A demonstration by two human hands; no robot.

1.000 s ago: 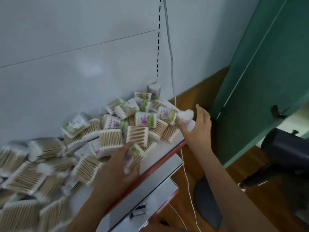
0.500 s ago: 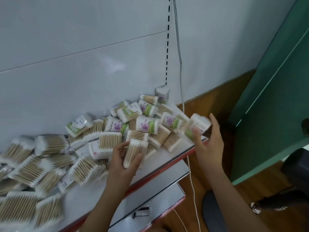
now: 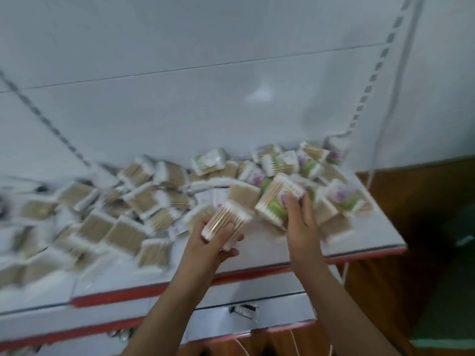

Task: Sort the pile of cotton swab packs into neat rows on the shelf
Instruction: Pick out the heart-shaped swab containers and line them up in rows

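A loose pile of cotton swab packs (image 3: 144,201) covers the white shelf (image 3: 359,242) from its left end to its right end. My left hand (image 3: 213,240) grips one pack with its bare wooden sticks showing (image 3: 226,219), raised just above the shelf near the front. My right hand (image 3: 299,222) holds a second pack with a green and purple label (image 3: 275,204), tilted, above the right part of the pile. The two hands are close together. The frame is blurred by motion.
The shelf has a red front edge (image 3: 257,276), with a lower white shelf (image 3: 231,322) below it. A white back panel (image 3: 205,98) with slotted uprights rises behind the pile. A thin white cord (image 3: 385,140) hangs at the right. Wooden floor (image 3: 411,214) lies to the right.
The view has swung left, showing more of the shelf. My right hand carried its pack left and inward over the pile. My left hand lifted its pack off the shelf.
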